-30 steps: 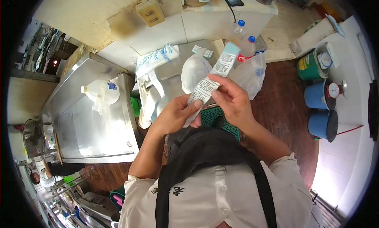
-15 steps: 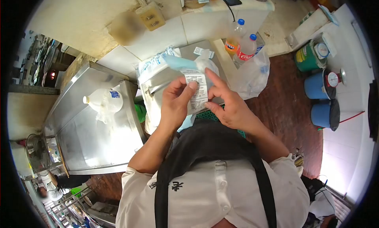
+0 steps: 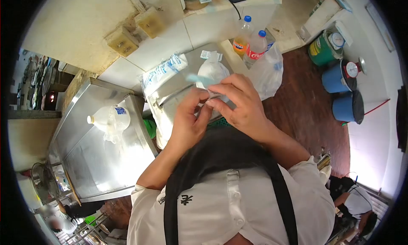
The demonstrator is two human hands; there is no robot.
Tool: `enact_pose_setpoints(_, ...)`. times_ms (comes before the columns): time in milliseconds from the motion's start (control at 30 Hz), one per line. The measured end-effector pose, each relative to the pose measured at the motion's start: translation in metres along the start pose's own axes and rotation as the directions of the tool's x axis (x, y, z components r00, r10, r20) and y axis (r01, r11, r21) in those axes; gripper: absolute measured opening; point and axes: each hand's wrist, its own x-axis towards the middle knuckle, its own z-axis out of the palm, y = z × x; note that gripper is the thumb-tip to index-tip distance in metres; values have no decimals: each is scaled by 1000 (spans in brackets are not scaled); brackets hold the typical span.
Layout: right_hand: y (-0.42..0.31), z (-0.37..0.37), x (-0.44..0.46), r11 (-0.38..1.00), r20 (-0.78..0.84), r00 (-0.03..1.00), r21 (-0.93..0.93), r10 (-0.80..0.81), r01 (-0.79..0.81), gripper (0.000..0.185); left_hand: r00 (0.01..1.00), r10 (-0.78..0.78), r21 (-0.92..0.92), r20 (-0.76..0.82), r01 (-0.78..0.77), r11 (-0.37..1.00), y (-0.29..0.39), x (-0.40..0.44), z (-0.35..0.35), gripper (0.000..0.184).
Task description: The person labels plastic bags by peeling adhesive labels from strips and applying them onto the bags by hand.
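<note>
My left hand (image 3: 191,117) and my right hand (image 3: 240,105) meet in front of my apron. Their fingers pinch a small paper slip (image 3: 211,93), mostly hidden by the fingertips. A pale blue strip (image 3: 199,79), smeared by motion, shows just beyond the fingers. Behind the hands, a round white plastic-wrapped bundle (image 3: 212,71) rests on a metal surface, with a printed label (image 3: 211,55) at its top. A pack of clear plastic bags with blue print (image 3: 163,73) lies to the left of it.
An orange soda bottle (image 3: 241,39) and a Coca-Cola bottle (image 3: 256,49) stand beside a plastic bag (image 3: 272,73). On the left, a white jug (image 3: 112,118) lies on a steel counter (image 3: 91,160). Buckets (image 3: 334,79) line the right wall. Other people (image 3: 357,200) are at the lower edges.
The printed slip, earlier held flat and readable, is now bunched between my fingertips. My right hand has moved over it, closer to the left. The view has shifted slightly.
</note>
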Motion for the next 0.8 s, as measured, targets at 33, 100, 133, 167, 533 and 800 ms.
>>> enact_pose_setpoints(33, 2, 0, -2, 1000, 15, 1000, -11, -15, 15, 27, 999, 28, 38, 28, -29, 999, 1, 1, -1, 15)
enact_pose_setpoints(100, 2, -1, -2, 1000, 16, 1000, 1, 0, 0, 24, 997, 50, 119, 55, -57, 991, 0, 1, -2, 13)
enact_pose_setpoints(133, 3, -1, -2, 1000, 16, 1000, 7, 5, -5, 22, 998, 44, 163, 53, -53, 985, -4, 1, -3, 12)
enact_pose_setpoints(167, 4, 0, -3, 999, 9, 1000, 40, 21, -21, 20, 998, 39, 207, 51, -49, 977, -7, 1, -3, 10)
enact_pose_setpoints(533, 20, -5, -15, 916, 78, 963, 296, 259, -270, 9, 963, -236, 140, 131, 218, 966, 3, 1, -3, 12)
enact_pose_setpoints(800, 63, -3, -47, 660, -70, 771, 570, 633, -489, 13, 877, -398, -312, 270, 471, 825, -31, 17, -57, 29)
